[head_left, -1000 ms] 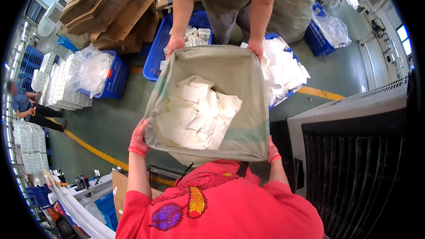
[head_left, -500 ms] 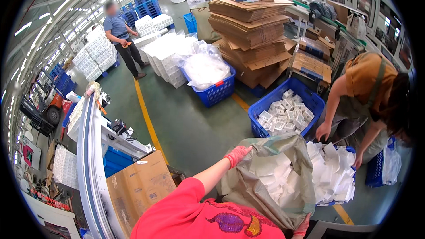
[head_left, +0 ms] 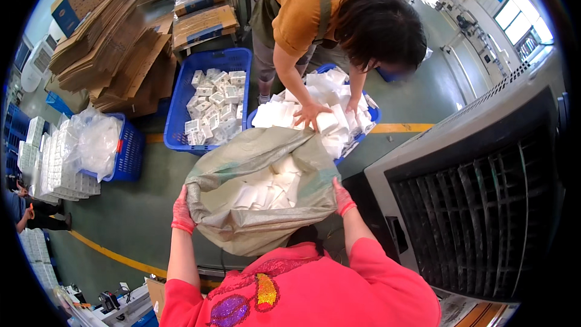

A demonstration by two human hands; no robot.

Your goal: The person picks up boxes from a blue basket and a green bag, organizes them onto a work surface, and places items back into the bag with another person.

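Observation:
A greyish-green woven sack [head_left: 242,230] gapes in front of me, with white folded paper pieces [head_left: 272,188] inside. My left hand [head_left: 183,212], in a pink glove, grips the sack's rim on the left. On the right side my right hand [head_left: 342,197], gloved alike, grips the rim too; its fingertips are partly hidden by the fabric. Just beyond the sack stands a blue basket [head_left: 376,112] heaped with similar white pieces [head_left: 327,121]. A co-worker in an orange top [head_left: 296,18] bends over it, both hands in the heap.
Left of that heap is a blue basket [head_left: 175,109] of small white packs. Farther left are another blue basket [head_left: 130,151] with clear plastic bags and a stack of flattened cardboard [head_left: 115,48]. A large grey machine with a dark grille [head_left: 466,206] stands close on my right.
My view has swung to the right. The sack's mouth is now spread between both my hands, and the co-worker's hands have reached into the white pieces.

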